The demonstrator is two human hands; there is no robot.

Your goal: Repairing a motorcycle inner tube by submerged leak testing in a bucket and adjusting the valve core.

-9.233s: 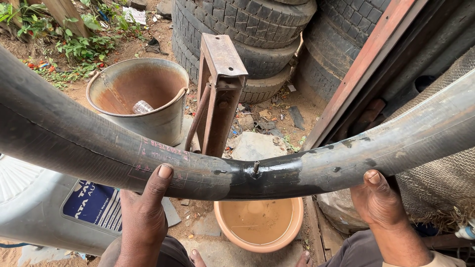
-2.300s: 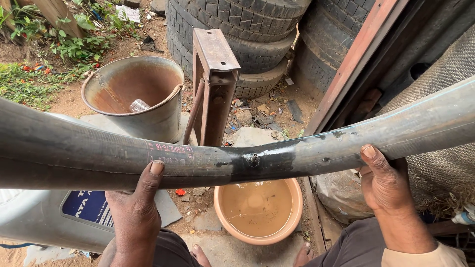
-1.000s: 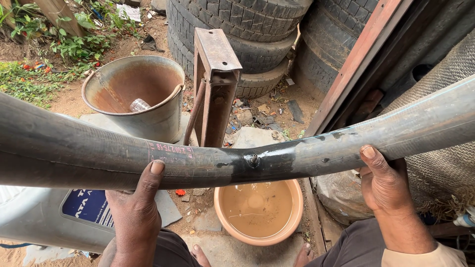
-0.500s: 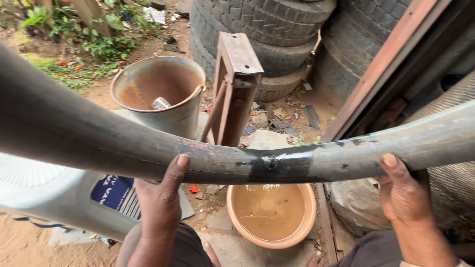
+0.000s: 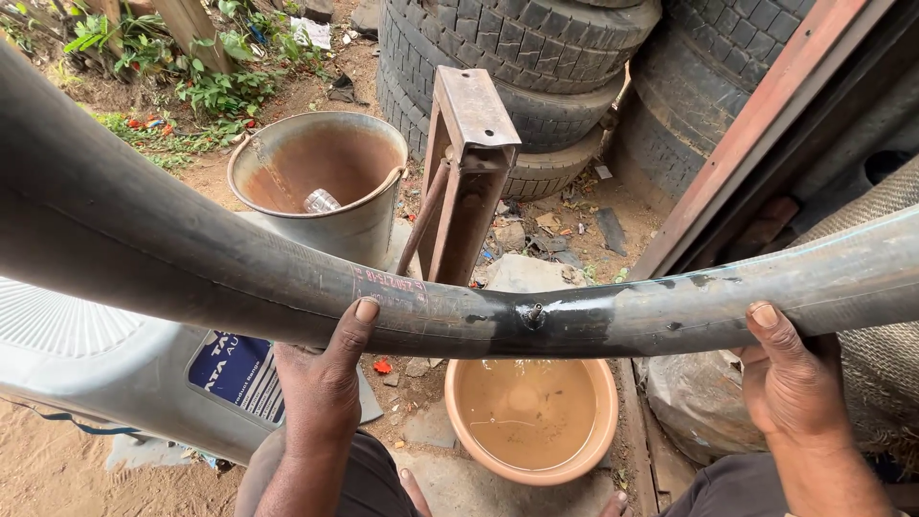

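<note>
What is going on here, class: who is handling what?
A person holds a black inner tube stretched across the view, left hand and right hand gripping it from below. A small valve spot sits between the hands. Under it stands a basin of murky water, with a metal bucket and stacked tyres behind.

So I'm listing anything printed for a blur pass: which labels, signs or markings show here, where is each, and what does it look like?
Blue label: on the grey moulded panel at lower left, left of the left hand; slanted rectangle, white lettering.
Reddish stamped marking: on the black rubber tube, just above the left thumb; small faint rows.
White scrap: on the ground at top, by the plants; too small to tell if printed.
</note>
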